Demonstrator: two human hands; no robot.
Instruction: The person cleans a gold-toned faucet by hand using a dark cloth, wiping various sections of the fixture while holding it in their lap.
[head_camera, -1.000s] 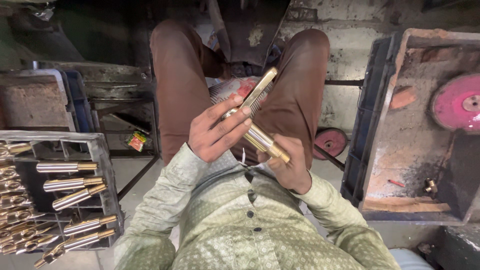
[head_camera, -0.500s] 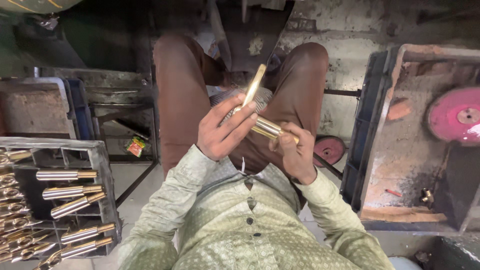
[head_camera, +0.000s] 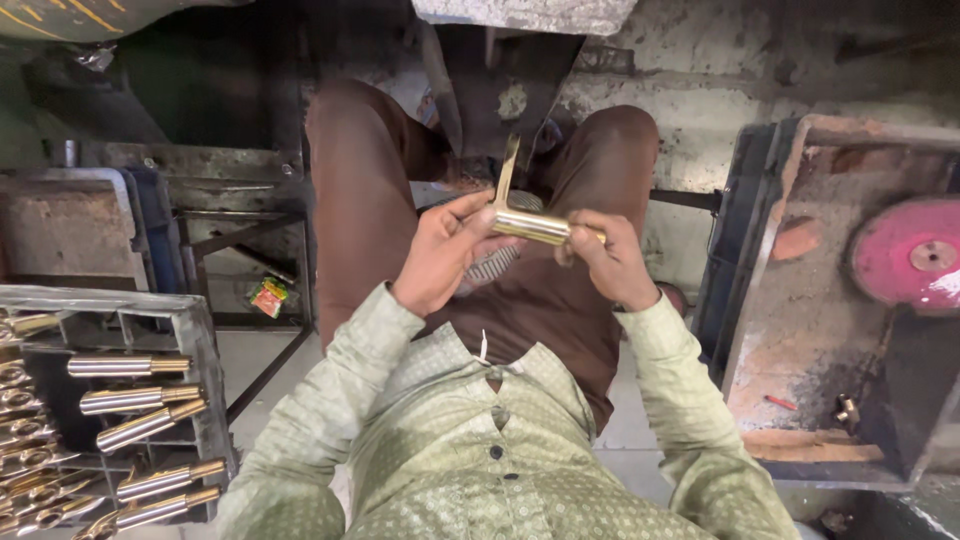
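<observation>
A: Your left hand (head_camera: 440, 255) and right hand (head_camera: 605, 262) both clench the brass handle (head_camera: 530, 226) above your lap; why two grips?

B: Steadier, you'd judge; its flat lever (head_camera: 508, 170) stands upright, clear of the fingers.

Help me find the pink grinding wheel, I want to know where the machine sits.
In the head view the pink grinding wheel is at the far right edge, inside a rusty metal tray, beside the person's right knee.

Stained concrete wall (head_camera: 700, 70), metal crate (head_camera: 190, 330), pink wheel (head_camera: 915, 262)
</observation>
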